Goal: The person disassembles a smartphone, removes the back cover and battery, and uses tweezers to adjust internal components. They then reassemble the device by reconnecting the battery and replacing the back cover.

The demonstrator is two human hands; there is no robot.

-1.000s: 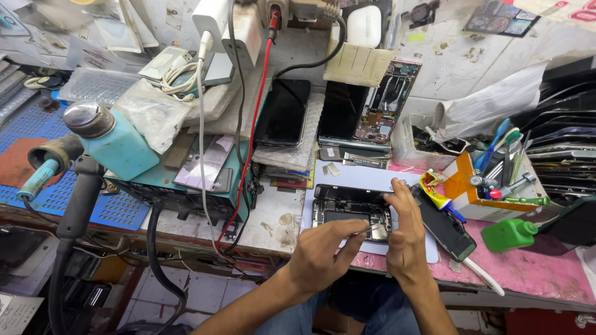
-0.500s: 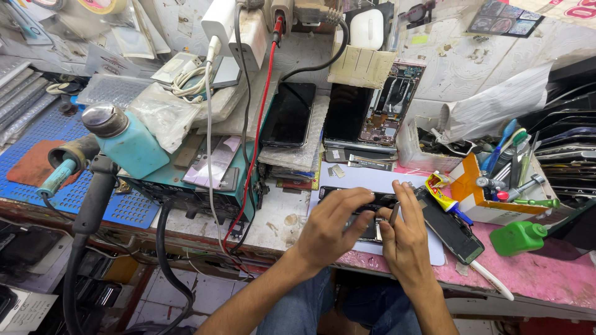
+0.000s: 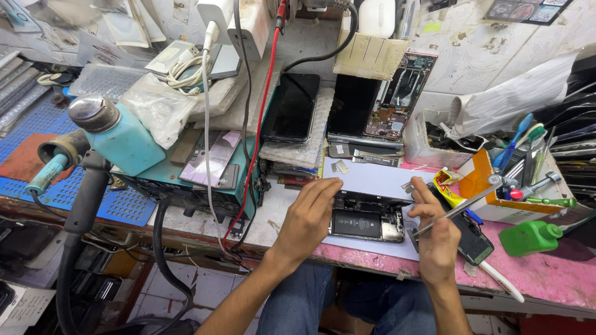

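An opened phone (image 3: 366, 221) with its battery and boards showing lies on a white sheet (image 3: 372, 177) at the bench's front edge. My left hand (image 3: 310, 214) rests on the phone's left end, fingers laid over its top corner. My right hand (image 3: 434, 232) is at the phone's right end and grips metal tweezers (image 3: 462, 206) that slant up to the right. A dark phone screen (image 3: 469, 239) lies just right of that hand.
A teal liquid bottle (image 3: 121, 138) and a green power unit (image 3: 186, 180) with red and white cables stand at the left. Dark phones (image 3: 292, 107) lean at the back. An orange tool box (image 3: 496, 186) and a green bottle (image 3: 531, 237) sit at the right on the pink mat (image 3: 546, 273).
My hands have drawn apart: the left moved to the phone's left end, the right to its right side, leaving the phone's inside uncovered. The tweezers now point up to the right.
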